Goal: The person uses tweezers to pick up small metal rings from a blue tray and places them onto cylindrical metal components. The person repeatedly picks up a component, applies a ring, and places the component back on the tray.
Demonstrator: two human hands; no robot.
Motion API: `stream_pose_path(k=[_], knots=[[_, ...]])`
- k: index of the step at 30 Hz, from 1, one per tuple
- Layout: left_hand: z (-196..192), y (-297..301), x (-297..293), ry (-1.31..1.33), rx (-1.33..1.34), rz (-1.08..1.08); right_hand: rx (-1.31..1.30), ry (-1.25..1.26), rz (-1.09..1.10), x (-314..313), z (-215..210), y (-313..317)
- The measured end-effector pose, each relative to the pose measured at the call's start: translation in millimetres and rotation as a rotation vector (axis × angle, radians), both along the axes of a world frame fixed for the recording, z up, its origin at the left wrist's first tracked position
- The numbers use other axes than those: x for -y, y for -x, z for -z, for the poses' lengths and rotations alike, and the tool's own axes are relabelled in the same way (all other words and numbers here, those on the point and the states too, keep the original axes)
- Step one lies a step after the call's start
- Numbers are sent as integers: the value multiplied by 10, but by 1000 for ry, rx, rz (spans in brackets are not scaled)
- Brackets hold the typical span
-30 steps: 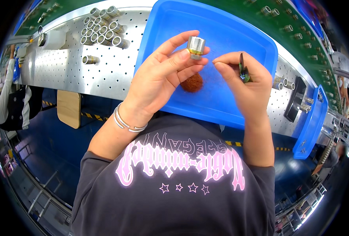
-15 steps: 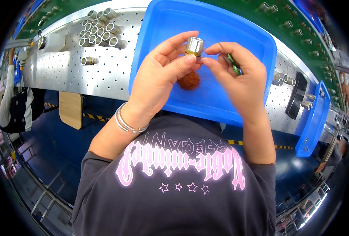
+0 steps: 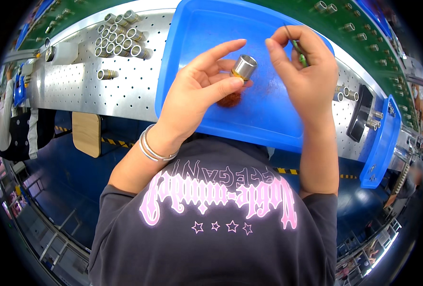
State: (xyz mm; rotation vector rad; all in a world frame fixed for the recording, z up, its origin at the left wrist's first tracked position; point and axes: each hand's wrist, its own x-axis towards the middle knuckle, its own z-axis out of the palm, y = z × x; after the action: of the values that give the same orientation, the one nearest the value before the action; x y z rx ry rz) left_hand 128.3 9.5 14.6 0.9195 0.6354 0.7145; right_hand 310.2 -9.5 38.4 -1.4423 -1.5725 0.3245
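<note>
My left hand (image 3: 197,88) is closed on a short metal sleeve (image 3: 244,66), pinching it low down between thumb and fingers. The sleeve is shiny, with a yellowish band near its lower end and its open end tilted up. Off to the right and apart from it, my right hand (image 3: 306,71) is closed round a small green-handled tool (image 3: 301,55) with a thin dark tip; its exact kind is hidden by my fingers. Both hands are over a blue tray (image 3: 278,128). In the tray, partly behind my left hand, lies a reddish-brown heap of fine bits (image 3: 230,99).
A perforated metal bench (image 3: 135,90) carries a cluster of several sleeves (image 3: 118,38) at the left and one lone sleeve (image 3: 107,74). At the right are more sleeves (image 3: 347,94), a black flat object (image 3: 360,113) and a second blue tray (image 3: 379,148). A wooden stool (image 3: 86,133) stands left.
My right hand has moved right and away from the sleeve with the green-handled tool. In my left hand the sleeve has come slightly lower and tilted to the right.
</note>
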Motion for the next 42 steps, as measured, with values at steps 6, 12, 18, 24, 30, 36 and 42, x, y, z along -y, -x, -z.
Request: stream_pose_path(k=[6,12,18,24,30,36,42], knots=[[-5,32,-47,194,121,16,-81,-32,72,41,-3,-121],[37,12,-63,254,175,20,-703,117,-144,48,-79,-92],[25,21,-53,248,167,23,-999,290,-251,-14,-178,43],[10,32,-70,246,175,8,-1138,349,-416,-89,-132,4],[-4,26,-55,156,67,27,-1301,341,-439,-150,-239,104],[-31,28,-61,80,-4,98,-1255,320,-315,-288,-68,37],[6,37,-43,68,2,92,-1363,191,-171,-331,-35,-85]])
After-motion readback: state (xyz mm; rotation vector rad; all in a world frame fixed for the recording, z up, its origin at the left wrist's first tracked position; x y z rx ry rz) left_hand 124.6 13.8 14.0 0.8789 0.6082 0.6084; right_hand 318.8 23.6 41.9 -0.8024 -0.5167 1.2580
